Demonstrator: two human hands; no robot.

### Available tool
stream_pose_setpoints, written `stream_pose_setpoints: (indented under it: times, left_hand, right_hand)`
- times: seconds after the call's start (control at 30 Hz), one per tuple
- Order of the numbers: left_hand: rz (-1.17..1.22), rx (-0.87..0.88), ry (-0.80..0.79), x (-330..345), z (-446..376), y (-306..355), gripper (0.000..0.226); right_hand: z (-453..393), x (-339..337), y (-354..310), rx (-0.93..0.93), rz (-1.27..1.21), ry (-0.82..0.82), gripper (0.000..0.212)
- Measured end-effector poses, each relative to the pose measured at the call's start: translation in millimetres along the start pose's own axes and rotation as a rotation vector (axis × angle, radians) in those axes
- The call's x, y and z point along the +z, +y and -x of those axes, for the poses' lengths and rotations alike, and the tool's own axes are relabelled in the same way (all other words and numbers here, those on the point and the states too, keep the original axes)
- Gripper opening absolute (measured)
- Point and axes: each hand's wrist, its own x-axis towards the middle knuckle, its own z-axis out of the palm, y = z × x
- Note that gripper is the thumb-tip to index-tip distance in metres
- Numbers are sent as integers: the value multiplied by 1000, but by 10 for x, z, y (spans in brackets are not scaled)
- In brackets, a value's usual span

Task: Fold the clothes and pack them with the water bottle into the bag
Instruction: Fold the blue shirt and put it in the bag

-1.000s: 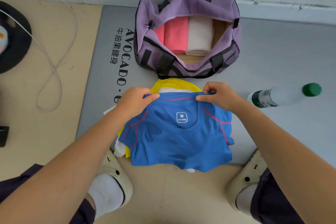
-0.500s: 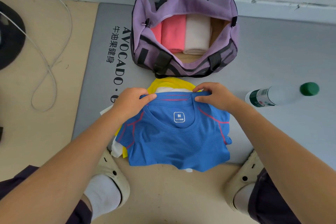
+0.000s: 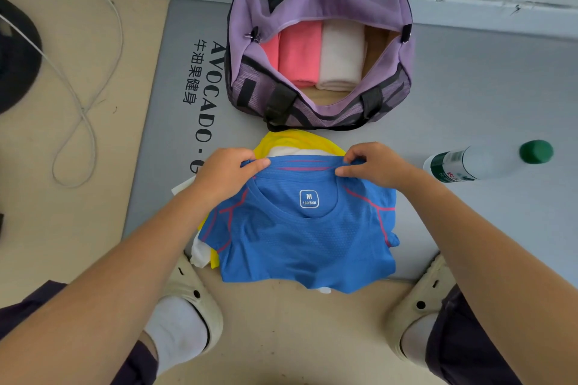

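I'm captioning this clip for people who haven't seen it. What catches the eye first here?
The bright blue shirt at centre, lying on a yellow garment, with the left hand and right hand each pinching its collar edge. Behind it, the open purple bag holds folded pink and cream clothes. A green-capped water bottle lies at right.

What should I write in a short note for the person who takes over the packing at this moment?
Left hand and right hand each pinch the blue shirt at its collar edge, one at each shoulder.
The blue shirt lies unfolded on a pile with a yellow garment and a white garment under it, in front of the purple bag.
Done: the bag is open and holds folded pink clothes and a folded cream one.
Left: fold the pile, pack it, then add the water bottle, which lies on the mat to the right.
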Motion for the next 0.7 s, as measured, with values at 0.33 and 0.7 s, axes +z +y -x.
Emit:
stream_pose_setpoints:
  times: [0.33, 0.7]
  left_hand:
    - [13, 8, 3, 7, 4, -15, 49]
    - [50, 4, 31, 6, -3, -28, 49]
  right_hand:
    - [67, -327, 88, 145, 49, -148, 29]
    - [-77, -93, 138, 119, 52, 110, 8]
